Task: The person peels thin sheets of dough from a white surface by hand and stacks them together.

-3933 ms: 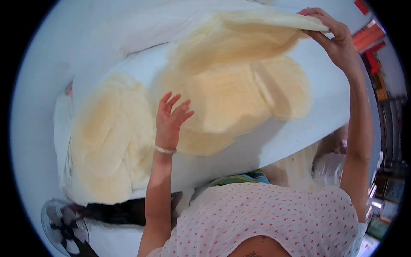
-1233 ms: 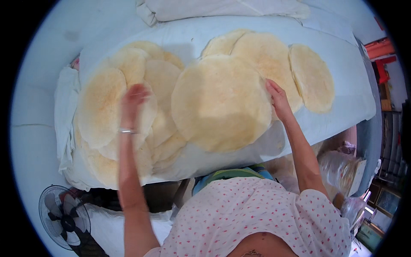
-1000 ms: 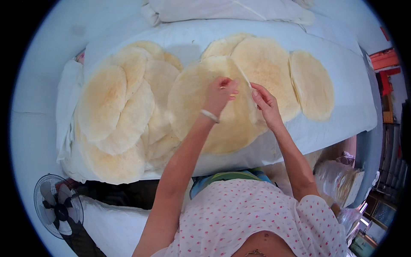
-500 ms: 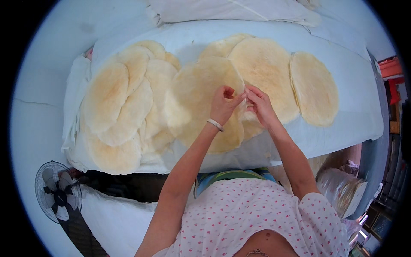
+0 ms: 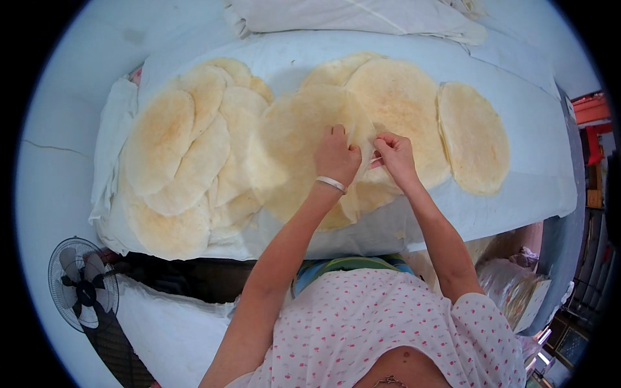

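A large thin round flatbread [image 5: 291,149], pale yellow, lies across the middle of the covered table. Over its right part is my left hand [image 5: 337,158], back upward and fingers curled down against the surface; what they grip, if anything, is hidden. My right hand [image 5: 396,155] pinches a thin, whitish layer at the flatbread's right edge. That edge is lifted and creased between the two hands. Behind my right hand lies another broad flatbread [image 5: 401,97], browned in patches. Several more overlap in a pile [image 5: 162,142] on the left.
A separate flatbread stack [image 5: 475,136] sits on the right of the white cloth [image 5: 530,142]. Folded white fabric [image 5: 356,16] lies along the far side. A fan [image 5: 84,284] stands at the lower left. Plastic-wrapped goods [image 5: 511,284] are below the table's right end.
My left hand has moved away from the right hand's fingertips and turned back upward over the flatbread. The right hand has shifted slightly right, and the edge between them has spread.
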Demonstrator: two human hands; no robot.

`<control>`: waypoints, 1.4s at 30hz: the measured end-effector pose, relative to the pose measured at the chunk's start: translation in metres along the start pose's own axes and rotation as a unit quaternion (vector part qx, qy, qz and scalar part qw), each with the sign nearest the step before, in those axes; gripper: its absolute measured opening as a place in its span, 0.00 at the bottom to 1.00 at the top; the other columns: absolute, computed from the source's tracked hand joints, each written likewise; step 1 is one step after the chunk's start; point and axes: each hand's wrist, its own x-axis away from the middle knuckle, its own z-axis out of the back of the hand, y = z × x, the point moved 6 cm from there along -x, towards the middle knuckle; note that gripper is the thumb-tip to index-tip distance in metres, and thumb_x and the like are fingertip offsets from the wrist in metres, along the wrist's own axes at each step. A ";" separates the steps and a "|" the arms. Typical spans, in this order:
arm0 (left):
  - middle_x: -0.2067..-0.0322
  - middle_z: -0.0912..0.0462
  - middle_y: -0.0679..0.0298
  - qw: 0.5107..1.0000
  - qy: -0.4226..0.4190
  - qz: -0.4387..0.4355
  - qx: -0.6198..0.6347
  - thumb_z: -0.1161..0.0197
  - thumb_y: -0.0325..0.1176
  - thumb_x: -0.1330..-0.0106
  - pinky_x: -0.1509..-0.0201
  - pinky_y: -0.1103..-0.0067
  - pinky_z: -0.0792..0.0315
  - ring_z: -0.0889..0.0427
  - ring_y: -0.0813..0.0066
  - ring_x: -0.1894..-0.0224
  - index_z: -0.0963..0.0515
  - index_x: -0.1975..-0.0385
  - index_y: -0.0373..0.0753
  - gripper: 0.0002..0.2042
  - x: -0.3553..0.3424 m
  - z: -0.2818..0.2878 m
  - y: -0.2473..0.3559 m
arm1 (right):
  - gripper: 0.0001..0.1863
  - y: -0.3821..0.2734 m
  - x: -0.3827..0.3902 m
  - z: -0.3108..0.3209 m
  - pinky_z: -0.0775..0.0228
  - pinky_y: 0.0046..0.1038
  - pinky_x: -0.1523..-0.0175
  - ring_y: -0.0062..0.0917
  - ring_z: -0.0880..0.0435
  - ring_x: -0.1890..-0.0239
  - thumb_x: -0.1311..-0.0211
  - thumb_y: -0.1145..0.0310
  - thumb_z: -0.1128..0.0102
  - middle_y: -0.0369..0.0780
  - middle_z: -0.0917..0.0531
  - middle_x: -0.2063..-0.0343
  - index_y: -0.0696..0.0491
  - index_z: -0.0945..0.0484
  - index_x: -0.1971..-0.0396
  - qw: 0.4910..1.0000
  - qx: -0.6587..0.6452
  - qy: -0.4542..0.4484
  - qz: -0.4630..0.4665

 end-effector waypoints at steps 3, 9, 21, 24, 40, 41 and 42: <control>0.68 0.22 0.52 0.994 -0.066 0.017 -0.084 0.43 0.34 0.43 0.62 0.61 0.29 0.22 0.50 0.65 0.26 0.65 0.35 0.10 0.002 -0.009 -0.014 | 0.11 -0.016 0.000 0.001 0.24 0.25 0.69 0.20 0.20 0.74 0.44 0.69 0.43 0.40 0.19 0.76 0.61 0.21 0.66 0.980 0.174 0.097 0.024; 0.73 0.22 0.50 0.999 -0.022 -0.046 0.017 0.44 0.34 0.43 0.63 0.60 0.29 0.22 0.51 0.66 0.26 0.74 0.36 0.08 -0.012 0.012 -0.051 | 0.08 0.010 -0.016 -0.015 0.31 0.24 0.69 0.17 0.23 0.74 0.43 0.68 0.42 0.35 0.19 0.76 0.56 0.21 0.67 0.998 0.058 -0.032 -0.002; 0.66 0.18 0.63 0.910 0.075 0.130 0.387 0.34 0.32 0.43 0.64 0.79 0.23 0.19 0.77 0.68 0.24 0.58 0.32 0.15 -0.072 0.385 -0.256 | 0.14 -0.042 -0.020 0.044 0.29 0.23 0.54 0.18 0.21 0.60 0.39 0.70 0.41 0.35 0.18 0.62 0.57 0.25 0.54 0.998 0.044 0.027 0.033; 0.64 0.18 0.61 0.887 0.127 0.194 0.399 0.34 0.31 0.43 0.62 0.76 0.22 0.18 0.74 0.66 0.24 0.57 0.30 0.16 -0.048 0.428 -0.353 | 0.15 -0.075 -0.036 0.015 0.31 0.21 0.56 0.16 0.22 0.62 0.39 0.70 0.41 0.34 0.19 0.62 0.58 0.25 0.53 0.991 0.099 0.016 0.092; 0.71 0.19 0.60 0.803 0.462 0.309 0.213 0.33 0.40 0.43 0.65 0.79 0.26 0.21 0.73 0.72 0.25 0.63 0.34 0.16 0.138 0.462 -0.599 | 0.13 -0.319 0.056 -0.386 0.33 0.16 0.65 0.11 0.28 0.71 0.39 0.76 0.45 0.35 0.20 0.73 0.57 0.25 0.54 0.778 0.352 -0.151 0.499; 0.70 0.18 0.59 0.794 0.434 0.300 0.301 0.35 0.42 0.40 0.62 0.78 0.26 0.20 0.71 0.70 0.25 0.63 0.34 0.17 0.144 0.450 -0.574 | 0.15 -0.311 0.074 -0.412 0.32 0.18 0.66 0.15 0.25 0.72 0.43 0.79 0.45 0.36 0.20 0.72 0.56 0.24 0.54 0.751 0.370 -0.146 0.527; 0.69 0.18 0.59 0.779 0.402 0.286 0.386 0.38 0.45 0.38 0.60 0.77 0.26 0.19 0.69 0.69 0.25 0.63 0.34 0.17 0.149 0.439 -0.544 | 0.18 -0.300 0.089 -0.433 0.30 0.20 0.66 0.19 0.23 0.71 0.48 0.81 0.45 0.38 0.20 0.71 0.55 0.23 0.55 0.714 0.376 -0.155 0.570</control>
